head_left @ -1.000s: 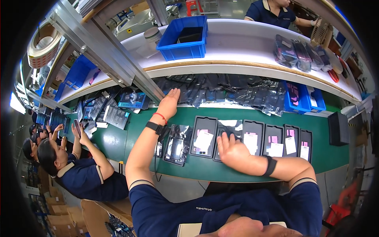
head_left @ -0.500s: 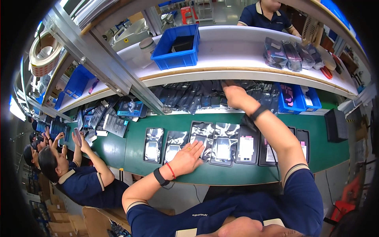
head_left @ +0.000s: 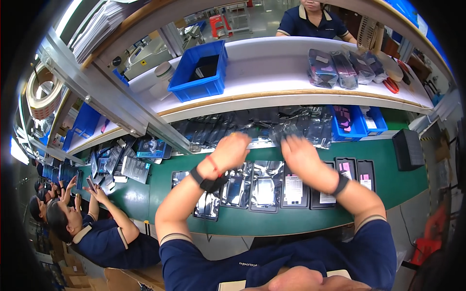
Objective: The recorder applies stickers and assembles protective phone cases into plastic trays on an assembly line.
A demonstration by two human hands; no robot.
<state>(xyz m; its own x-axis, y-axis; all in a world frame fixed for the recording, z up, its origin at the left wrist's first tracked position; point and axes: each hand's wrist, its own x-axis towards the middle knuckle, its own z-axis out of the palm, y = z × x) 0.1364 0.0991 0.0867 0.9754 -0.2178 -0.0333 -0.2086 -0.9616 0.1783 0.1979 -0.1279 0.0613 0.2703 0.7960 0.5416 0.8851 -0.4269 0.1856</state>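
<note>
My left hand [head_left: 230,153] is over the back of the green table, its fingers curled inward; whatever they may hold is hidden. Smeared by motion, my right hand [head_left: 302,159] is a short way to its right, fingers toward the heap. Dark flat packages in clear plastic bags [head_left: 208,128] lie heaped under the shelf, just beyond both hands. Nearer me runs a row of black trays: some hold shiny silvery pouches [head_left: 266,190], others a white printed card [head_left: 293,188] or pink-marked pieces [head_left: 365,178]. My forearms hide parts of several trays.
Above the heap, the white shelf [head_left: 262,72] carries a blue bin [head_left: 174,80] and bagged items [head_left: 323,68]. Smaller blue bins [head_left: 348,125] and a black box [head_left: 409,149] stand right. Boxes [head_left: 136,168] are piled left, near a seated co-worker [head_left: 97,237]. Another person [head_left: 315,22] is opposite.
My left hand has lifted off a silvery pouch and moved back toward the heap. My right hand has drawn back toward me from the bagged packages. The view has shifted slightly.
</note>
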